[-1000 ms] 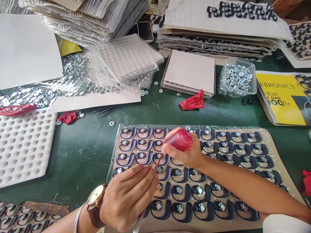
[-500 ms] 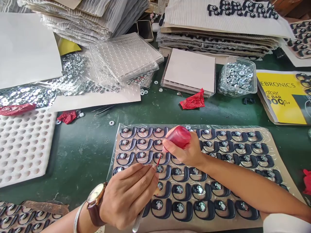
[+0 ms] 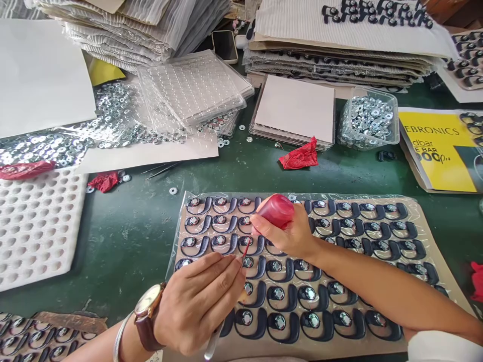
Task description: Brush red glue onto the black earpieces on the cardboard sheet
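Note:
My right hand (image 3: 290, 234) is wrapped round a soft red bottle (image 3: 277, 210), tilted over the sheet with its nozzle hidden behind the fingers. Pinched in my left hand (image 3: 204, 301) are tweezers (image 3: 213, 344); their thin, red-tinted tip reaches a small round metal part on the sheet. That clear plastic-covered brown sheet (image 3: 433, 246) bears rows of black hook-shaped pieces (image 3: 279, 299), each with a shiny round part. Several have fine red wires. Both hands hover over its left half, hiding some pieces.
A clear tub (image 3: 370, 120) of metal washers and a red crumpled wrapper (image 3: 300, 155) stand beyond the sheet. Loose washers (image 3: 116, 103) are heaped at left, near a white dimpled tray (image 3: 41, 226). Tall stacks of padded sheets (image 3: 339, 63) line the back, with a phone (image 3: 225, 46) between.
The red bottle and my right hand have shifted very slightly left. My left hand and the tweezers stay almost in place.

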Available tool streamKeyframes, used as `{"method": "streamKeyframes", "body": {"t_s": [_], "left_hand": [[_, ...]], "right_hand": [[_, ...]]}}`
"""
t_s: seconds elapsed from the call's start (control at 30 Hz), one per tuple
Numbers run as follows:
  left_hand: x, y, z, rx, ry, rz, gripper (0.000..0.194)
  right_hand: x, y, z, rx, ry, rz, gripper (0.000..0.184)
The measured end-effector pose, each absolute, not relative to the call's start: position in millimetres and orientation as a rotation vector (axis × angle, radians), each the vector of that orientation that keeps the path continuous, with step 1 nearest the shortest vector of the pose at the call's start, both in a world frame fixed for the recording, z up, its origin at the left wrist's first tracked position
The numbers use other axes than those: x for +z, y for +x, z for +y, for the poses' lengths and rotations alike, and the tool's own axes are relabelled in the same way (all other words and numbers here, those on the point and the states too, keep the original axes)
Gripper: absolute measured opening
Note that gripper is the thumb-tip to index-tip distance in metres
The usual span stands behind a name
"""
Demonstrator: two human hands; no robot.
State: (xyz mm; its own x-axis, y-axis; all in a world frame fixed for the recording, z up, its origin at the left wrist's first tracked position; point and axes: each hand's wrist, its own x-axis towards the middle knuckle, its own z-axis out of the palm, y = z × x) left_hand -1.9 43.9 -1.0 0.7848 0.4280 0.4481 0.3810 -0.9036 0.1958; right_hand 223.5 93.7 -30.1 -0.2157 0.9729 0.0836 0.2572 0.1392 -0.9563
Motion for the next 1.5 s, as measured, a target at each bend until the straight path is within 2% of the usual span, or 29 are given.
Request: {"method": "streamKeyframes", "body": {"t_s": [0.17, 0.33, 0.77, 1.0, 1.2, 1.5], "left_hand": [[2, 1, 49, 0.791, 2.83, 0.662, 0.028], [1, 2, 52, 0.858, 2.724, 0.679, 0.023], [-1, -3, 62, 0.943, 2.36, 0.785, 0.029], [0, 1, 63, 0.978, 2.275, 0.893, 0.021], [-1, -6, 40, 0.989, 2.522, 0.836, 0.023], [-4, -9, 6, 0.803, 2.885, 0.661, 0.022]], "right_hand": [[-26, 226, 93, 1.149, -1.226, -1.634, 0.039], [-29, 226, 91, 1.176, -1.201, -1.573, 0.037], [-36, 226, 89, 1.179, -1.087, -1.682, 0.029], [-22, 222, 93, 1.138, -1.117, -1.744, 0.028], [-5, 224, 83, 1.318, -1.106, -1.593, 0.03], [-32, 219, 56, 1.266, -1.026, -1.487, 0.023]]}}
